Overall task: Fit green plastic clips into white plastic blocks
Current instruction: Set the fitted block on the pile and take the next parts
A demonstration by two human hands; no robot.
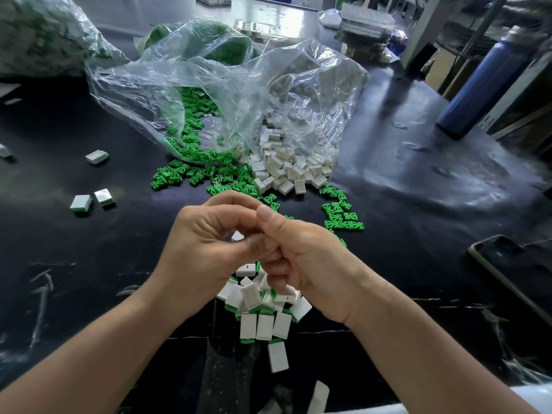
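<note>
Above a dark table [89,252], the left hand [206,246] pinched a small white block [237,236]; the right hand [304,261] curled against it, its hold hidden. Loose green clips [209,171] lay beyond. The parts looked light, stiff and slippery, best gripped by their flat sides.

No text, label, brand, number or sign is legible on anything in view.
</note>
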